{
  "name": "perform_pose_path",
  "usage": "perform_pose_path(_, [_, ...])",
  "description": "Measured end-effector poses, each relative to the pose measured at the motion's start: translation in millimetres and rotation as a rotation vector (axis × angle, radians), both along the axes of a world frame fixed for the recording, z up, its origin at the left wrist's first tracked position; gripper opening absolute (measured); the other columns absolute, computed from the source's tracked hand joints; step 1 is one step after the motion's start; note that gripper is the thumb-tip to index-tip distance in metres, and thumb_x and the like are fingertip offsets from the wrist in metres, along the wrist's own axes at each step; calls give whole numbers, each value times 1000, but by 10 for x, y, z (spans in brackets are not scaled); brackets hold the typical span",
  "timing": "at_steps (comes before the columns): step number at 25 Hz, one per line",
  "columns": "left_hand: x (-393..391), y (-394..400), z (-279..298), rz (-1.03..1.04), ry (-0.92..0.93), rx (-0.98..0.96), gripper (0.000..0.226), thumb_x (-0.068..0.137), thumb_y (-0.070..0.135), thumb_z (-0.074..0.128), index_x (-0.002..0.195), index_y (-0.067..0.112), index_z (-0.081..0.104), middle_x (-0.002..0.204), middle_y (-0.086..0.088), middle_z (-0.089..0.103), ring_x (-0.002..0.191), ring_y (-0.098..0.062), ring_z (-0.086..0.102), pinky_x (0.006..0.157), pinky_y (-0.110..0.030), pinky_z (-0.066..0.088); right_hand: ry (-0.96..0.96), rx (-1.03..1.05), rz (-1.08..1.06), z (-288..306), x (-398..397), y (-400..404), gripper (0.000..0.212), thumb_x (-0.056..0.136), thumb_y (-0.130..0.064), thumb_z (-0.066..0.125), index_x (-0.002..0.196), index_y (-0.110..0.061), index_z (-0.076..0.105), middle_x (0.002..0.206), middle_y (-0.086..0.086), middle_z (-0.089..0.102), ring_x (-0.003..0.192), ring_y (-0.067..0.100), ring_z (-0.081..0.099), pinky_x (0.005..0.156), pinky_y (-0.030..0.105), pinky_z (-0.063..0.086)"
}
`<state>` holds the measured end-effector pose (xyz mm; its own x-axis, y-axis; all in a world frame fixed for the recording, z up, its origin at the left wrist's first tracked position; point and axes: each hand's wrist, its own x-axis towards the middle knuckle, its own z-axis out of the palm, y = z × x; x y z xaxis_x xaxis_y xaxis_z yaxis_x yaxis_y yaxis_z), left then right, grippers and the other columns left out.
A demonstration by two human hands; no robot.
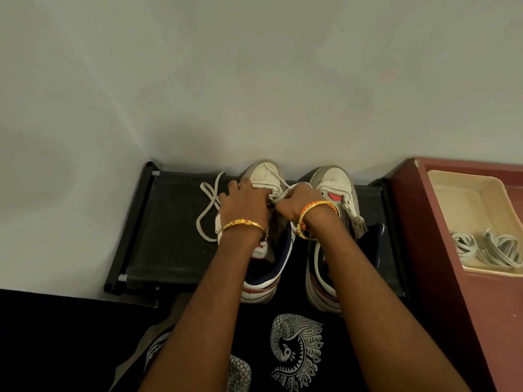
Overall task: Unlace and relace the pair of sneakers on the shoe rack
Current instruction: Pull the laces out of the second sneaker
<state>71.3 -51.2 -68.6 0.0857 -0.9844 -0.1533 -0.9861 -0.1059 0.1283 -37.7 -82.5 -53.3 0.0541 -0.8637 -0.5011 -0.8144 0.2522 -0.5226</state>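
Two white sneakers with navy and red trim stand side by side on a black fabric shoe rack (pixel 158 222), toes toward the wall. Both of my hands work over the left sneaker (pixel 266 174). My left hand (pixel 244 202) lies over its lacing area with fingers curled down onto the lace. My right hand (pixel 294 200) pinches the same lace near the eyelets. The grey-white lace (pixel 208 205) trails in loose loops onto the rack to the left. The right sneaker (pixel 336 182) has no lace visible, and its red tongue shows.
A dark red cabinet top (pixel 452 278) stands to the right, holding a cream tray (pixel 467 199) with a bundle of loose laces (pixel 486 247). A pale wall rises right behind the rack. My black patterned clothing fills the bottom of the view.
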Motion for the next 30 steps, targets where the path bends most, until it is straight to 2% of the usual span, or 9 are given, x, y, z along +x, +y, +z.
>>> perform_pose_path(4, [-9, -20, 3, 65, 168, -87, 23, 94, 29, 51, 113, 21, 60, 129, -8, 40, 112, -25, 45, 90, -40, 44, -67, 79, -95, 74, -85, -7, 24, 79, -18, 58, 94, -2, 68, 74, 8, 60, 61, 18, 53, 55, 25, 47])
perform_pose_path(7, [151, -72, 58, 378, 541, -175, 14, 93, 18, 52, 104, 12, 59, 116, -6, 41, 90, -18, 47, 78, -29, 40, -145, 152, -174, 148, -140, 28, 19, 83, -9, 56, 95, 4, 64, 66, 9, 58, 47, 18, 56, 41, 23, 48])
perform_pose_path(10, [398, -208, 8, 662, 745, 23, 28, 97, 12, 44, 118, -1, 55, 120, -17, 54, 105, -30, 55, 91, -31, 43, -283, 247, -241, 212, -146, 47, 15, 88, 1, 51, 99, 8, 58, 63, 12, 55, 26, 14, 52, 30, 18, 41])
perform_pose_path(13, [311, -139, 117, 530, 556, -107, 29, 94, 16, 48, 119, 2, 52, 118, -16, 51, 96, -25, 55, 77, -30, 45, -323, 302, -255, 238, -139, 28, 7, 89, 4, 49, 87, 6, 56, 65, 13, 55, 31, 19, 54, 31, 19, 42])
perform_pose_path(15, [195, -25, 195, 278, 362, -307, 27, 87, 22, 58, 113, 15, 55, 124, -6, 45, 109, -21, 48, 89, -36, 42, -342, 336, -254, 226, -155, 1, 14, 89, 5, 48, 76, 2, 53, 63, 13, 55, 37, 20, 56, 32, 21, 44])
perform_pose_path(18, [75, 30, 140, -134, 60, -123, 26, 87, 29, 57, 113, 29, 59, 135, 1, 42, 130, -21, 31, 106, -43, 24, -377, 399, -231, 188, -192, -38, 16, 90, 4, 49, 75, 0, 54, 52, 10, 59, 34, 14, 58, 35, 23, 48])
perform_pose_path(20, [39, 14, 117, -140, 121, 23, 34, 88, 30, 58, 122, 27, 55, 138, -1, 42, 129, -23, 34, 105, -43, 30, -405, 441, -223, 160, -217, -53, 14, 90, 3, 50, 78, -1, 54, 42, 5, 59, 35, 14, 59, 37, 23, 49])
perform_pose_path(23, [-15, -4, 91, -86, 194, -21, 35, 89, 29, 58, 123, 25, 50, 135, -4, 45, 124, -26, 39, 98, -41, 41, -435, 460, -212, 135, -246, -73, 12, 91, 2, 51, 80, -3, 55, 41, 3, 60, 38, 13, 61, 38, 23, 51])
perform_pose_path(30, [-37, -40, 112, -1, 139, -39, 32, 93, 31, 55, 123, 21, 56, 141, -4, 39, 129, -25, 36, 103, -42, 35, -439, 456, -234, 123, -233, -65, 10, 89, 2, 55, 80, -3, 56, 59, 8, 60, 41, 15, 61, 39, 24, 51])
